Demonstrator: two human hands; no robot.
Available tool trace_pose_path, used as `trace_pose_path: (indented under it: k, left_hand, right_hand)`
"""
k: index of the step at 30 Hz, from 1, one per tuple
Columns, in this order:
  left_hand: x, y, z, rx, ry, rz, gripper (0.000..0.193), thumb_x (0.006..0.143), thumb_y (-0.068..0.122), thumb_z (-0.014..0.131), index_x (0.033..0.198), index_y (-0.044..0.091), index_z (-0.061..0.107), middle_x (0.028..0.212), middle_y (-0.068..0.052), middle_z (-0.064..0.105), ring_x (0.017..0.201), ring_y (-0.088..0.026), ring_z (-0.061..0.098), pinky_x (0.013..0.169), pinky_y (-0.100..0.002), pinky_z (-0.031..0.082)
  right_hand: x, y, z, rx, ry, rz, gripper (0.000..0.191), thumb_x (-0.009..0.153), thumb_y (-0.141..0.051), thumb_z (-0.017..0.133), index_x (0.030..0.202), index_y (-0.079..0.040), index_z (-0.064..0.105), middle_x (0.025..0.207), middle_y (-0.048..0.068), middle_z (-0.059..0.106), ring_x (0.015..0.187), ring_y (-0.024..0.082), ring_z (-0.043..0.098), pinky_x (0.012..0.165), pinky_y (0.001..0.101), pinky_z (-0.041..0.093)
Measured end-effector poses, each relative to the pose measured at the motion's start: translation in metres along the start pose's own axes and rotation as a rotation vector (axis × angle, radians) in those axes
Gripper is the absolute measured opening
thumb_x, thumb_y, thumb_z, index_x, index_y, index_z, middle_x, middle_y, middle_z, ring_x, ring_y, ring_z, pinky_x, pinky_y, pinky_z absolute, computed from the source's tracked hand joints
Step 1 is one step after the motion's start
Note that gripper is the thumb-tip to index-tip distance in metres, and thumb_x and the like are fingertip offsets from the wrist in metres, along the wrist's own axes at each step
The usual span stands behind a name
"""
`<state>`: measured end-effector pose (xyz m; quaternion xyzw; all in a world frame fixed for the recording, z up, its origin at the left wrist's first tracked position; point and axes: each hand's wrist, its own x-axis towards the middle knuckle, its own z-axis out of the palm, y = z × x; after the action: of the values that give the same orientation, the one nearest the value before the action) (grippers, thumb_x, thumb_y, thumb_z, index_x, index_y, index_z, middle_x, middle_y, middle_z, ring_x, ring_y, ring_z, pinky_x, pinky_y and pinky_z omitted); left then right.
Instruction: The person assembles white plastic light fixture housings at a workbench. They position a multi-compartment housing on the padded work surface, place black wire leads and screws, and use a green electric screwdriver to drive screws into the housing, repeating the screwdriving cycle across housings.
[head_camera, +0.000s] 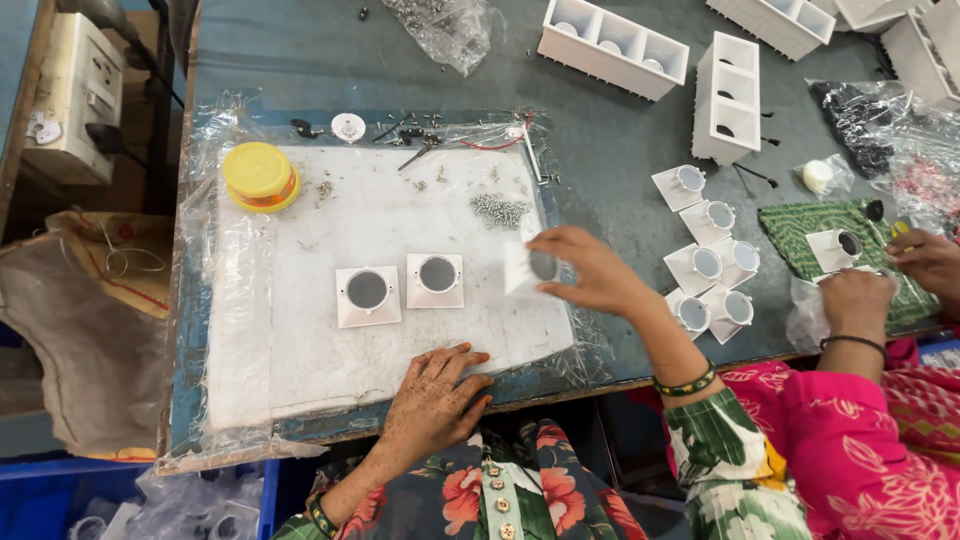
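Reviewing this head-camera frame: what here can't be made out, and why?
- White square piece held in the right hand: motion-blurred and partly covered by the fingers, so its detail is unclear.
- Surface under the left hand: hidden by the flat palm.
- Small screws on the white mat: too small to count.
- White housings at top right: cut off by the frame edge.
- A co-worker's hands at right: the far one is cut off by the edge.

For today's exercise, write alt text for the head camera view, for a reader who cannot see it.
Seen from above, a person's right hand holds a small white square part over a white mat, where two matching square parts lie side by side. The left hand rests flat on the mat's near edge. A co-worker's hands work at the right.
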<state>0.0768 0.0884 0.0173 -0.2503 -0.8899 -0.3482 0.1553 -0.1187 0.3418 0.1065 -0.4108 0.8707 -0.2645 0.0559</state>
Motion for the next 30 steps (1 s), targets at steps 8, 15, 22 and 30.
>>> trace_pose_path:
  k: [8,15,22,30]
  left_hand:
    - [0.000,0.000,0.001,0.002,0.019,0.003,0.022,0.086,0.025,0.076,0.103,0.013,0.073,0.134,-0.004,0.060,0.133,-0.027,0.052,0.104,-0.046,0.040]
    - [-0.006,-0.005,0.016,0.031,-0.061,-0.072,0.022,0.081,0.027,0.078,0.100,0.017,0.075,0.131,-0.001,0.062,0.130,-0.026,0.052,0.098,-0.046,0.040]
    - [-0.018,-0.043,0.072,0.083,0.046,-0.001,0.019,0.077,0.034,0.080,0.092,0.024,0.076,0.125,0.002,0.067,0.122,-0.023,0.058,0.088,-0.046,0.045]
    - [0.021,-0.079,0.086,0.116,0.001,-0.039,0.018,0.076,0.035,0.081,0.091,0.024,0.076,0.120,0.004,0.069,0.118,-0.022,0.062,0.086,-0.045,0.046]
  right_hand:
    - [0.035,-0.016,0.019,-0.064,-0.161,-0.087,0.064,0.081,-0.023,0.080,0.139,-0.010,0.058,0.136,0.010,0.059,0.126,0.032,0.056,0.102,0.0395,0.049]
    - [0.039,0.015,-0.012,-0.109,0.055,0.036,0.072,0.085,-0.040,0.080,0.144,-0.008,0.055,0.141,0.015,0.054,0.130,0.037,0.052,0.105,0.0435,0.046]
    - [0.099,0.108,-0.062,-0.407,0.346,0.250,0.081,0.083,-0.050,0.081,0.144,-0.007,0.051,0.144,0.014,0.054,0.131,0.036,0.052,0.103,0.0516,0.044]
    - [0.184,0.145,-0.114,-0.680,0.375,0.566,0.077,0.073,-0.048,0.088,0.131,-0.006,0.059,0.133,0.014,0.057,0.128,0.035,0.051,0.101,0.0557,0.042]
